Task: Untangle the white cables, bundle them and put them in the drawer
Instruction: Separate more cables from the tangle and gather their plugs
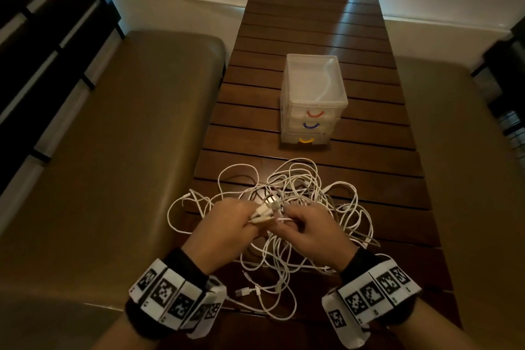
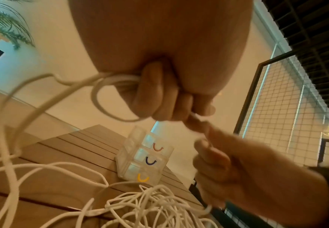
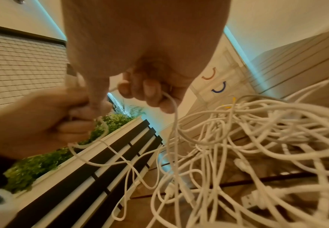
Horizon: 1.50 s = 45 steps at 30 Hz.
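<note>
A tangle of white cables (image 1: 287,193) (image 2: 146,206) (image 3: 257,138) lies on the near end of the slatted wooden table (image 1: 312,23). My left hand (image 1: 235,221) (image 2: 165,98) grips a small bunch of cable ends, its fingers curled round them. Right beside it, my right hand (image 1: 301,224) (image 3: 146,89) pinches a thin cable strand, knuckles almost touching the left hand. Both hands hover just above the tangle. Farther back stands a translucent drawer unit (image 1: 312,96) (image 2: 146,158) with red, blue and yellow handles, all three drawers pushed in.
Tan cushioned benches (image 1: 113,150) flank the table on both sides. A planter with green foliage (image 3: 42,162) and dark slats sits to the left. A loose USB plug (image 1: 244,291) lies near the table's front edge.
</note>
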### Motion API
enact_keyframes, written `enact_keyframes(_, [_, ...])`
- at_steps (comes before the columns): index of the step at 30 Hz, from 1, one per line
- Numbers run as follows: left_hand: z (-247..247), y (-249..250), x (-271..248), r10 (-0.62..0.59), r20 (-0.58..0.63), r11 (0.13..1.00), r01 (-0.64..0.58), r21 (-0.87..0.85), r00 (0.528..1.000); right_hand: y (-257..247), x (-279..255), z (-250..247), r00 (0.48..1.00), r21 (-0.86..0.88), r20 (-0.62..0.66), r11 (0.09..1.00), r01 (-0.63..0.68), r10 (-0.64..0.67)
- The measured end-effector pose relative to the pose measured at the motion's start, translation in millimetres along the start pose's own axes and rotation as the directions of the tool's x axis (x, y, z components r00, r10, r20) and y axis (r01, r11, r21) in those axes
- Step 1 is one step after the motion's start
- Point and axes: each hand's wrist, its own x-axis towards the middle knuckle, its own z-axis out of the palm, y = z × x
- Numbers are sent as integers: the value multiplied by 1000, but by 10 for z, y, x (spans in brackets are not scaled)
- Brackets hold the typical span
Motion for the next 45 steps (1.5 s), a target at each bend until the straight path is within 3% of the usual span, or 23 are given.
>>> enact_keyframes(3, [-201,20,-68,41,-134,984,-63,-168,990,17,-53,-5,1000,19,-12,1000,11,-11])
enact_keyframes(5, [-365,63,-129,0,-228,931,-83,-355,974,6,-61,5,999,38,-39,999,33,-31])
enact_keyframes(8, [-647,74,-158,-206,-364,735,-102,-670,908,57,-24,-1,997,76,-74,997,23,-17])
enact_keyframes(11, [-898,2,-173,-269,-500,652,-226,-724,823,134,6,-21,999,20,-53,1000,1,0])
enact_keyframes(12, [-953,-48,-167,-319,-521,664,-206,-719,791,154,14,-35,999,3,-45,1000,-20,20])
enact_keyframes(14, [-982,-173,-126,-409,-496,751,-26,-660,766,203,31,-56,996,-35,-48,997,-73,71])
enact_keyframes(17, [-835,-320,-73,-340,-500,938,251,-237,797,258,49,-37,993,-143,-91,986,-82,70])
enact_keyframes(18, [-768,-307,-65,-280,-541,958,264,-109,793,249,55,-10,994,-171,-94,983,-73,57])
enact_keyframes(20, [-625,-215,-38,-158,-596,985,167,-40,787,228,69,44,994,-217,-103,975,-54,32])
enact_keyframes(22, [-456,-91,-10,-56,-568,998,30,-54,821,222,84,65,993,-235,-114,970,-54,27])
enact_keyframes(25, [-156,139,27,164,-376,986,-156,51,912,180,103,59,993,-242,-118,969,-53,25])
enact_keyframes(29, [203,204,86,198,-173,980,-190,59,965,179,137,69,995,-289,-79,954,-79,58])
enact_keyframes(31, [256,236,73,233,-211,972,-224,65,949,197,133,80,995,-327,-40,939,-101,93])
enact_keyframes(35, [178,343,-32,300,-491,916,-390,-89,818,194,141,110,992,-464,6,880,-106,123])
enact_keyframes(36, [177,353,-50,317,-481,891,-430,-143,817,211,159,127,991,-490,25,866,-100,129])
enact_keyframes(37, [181,356,-56,326,-420,878,-436,-198,847,231,178,145,992,-496,44,864,-83,120])
enact_keyframes(38, [205,327,-40,311,-320,893,-390,-223,895,239,200,158,993,-484,57,873,-65,106])
enact_keyframes(40, [305,159,38,193,-121,973,-206,-100,974,205,235,149,995,-426,44,902,-64,91])
enact_keyframes(42, [364,-45,101,42,-6,995,-41,86,999,168,248,112,998,-321,-3,945,-59,61])
enact_keyframes(45, [383,-207,97,-44,23,976,38,216,999,124,239,48,996,-137,-59,987,-80,73])
